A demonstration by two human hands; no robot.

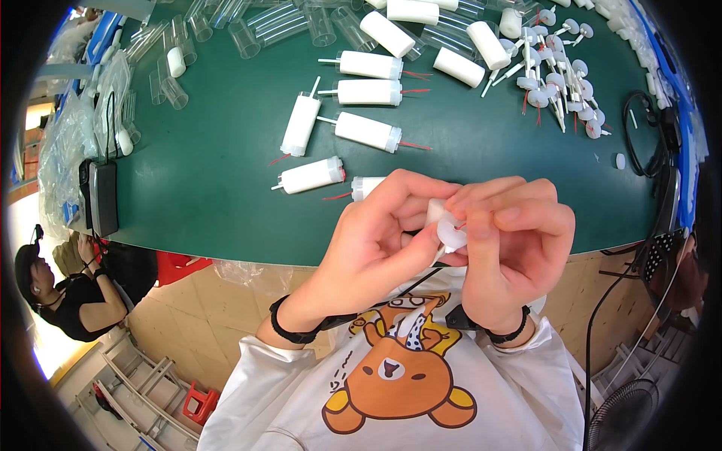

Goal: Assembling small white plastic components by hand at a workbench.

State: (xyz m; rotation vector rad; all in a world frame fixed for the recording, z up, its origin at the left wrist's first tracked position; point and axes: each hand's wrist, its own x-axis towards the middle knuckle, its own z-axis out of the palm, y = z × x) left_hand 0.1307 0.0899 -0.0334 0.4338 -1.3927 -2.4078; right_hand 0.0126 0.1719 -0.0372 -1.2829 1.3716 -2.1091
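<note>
In front of my chest, above the table's near edge, both hands are closed around small white parts. My left hand [376, 237] pinches a white disc with a thin stem [451, 235] between thumb and fingers. My right hand [519, 233] is closed at the disc's other side, fingertips by a short red wire. Behind the disc, a white piece [435, 211] shows between the hands; fingers cover most of it. Just beyond my left hand lies a capped white cylinder [363, 188] with red wires, partly hidden. Several similar stemmed cylinders [368, 131] lie farther off.
On the green table [218, 165], transparent tubes [282, 24] and plain white cylinders [459, 68] lie at the back. A heap of white discs with stems [556, 75] sits back right, near a black cable [638, 139]. A black box [103, 197] stands left; another person [79, 301] sits beyond it.
</note>
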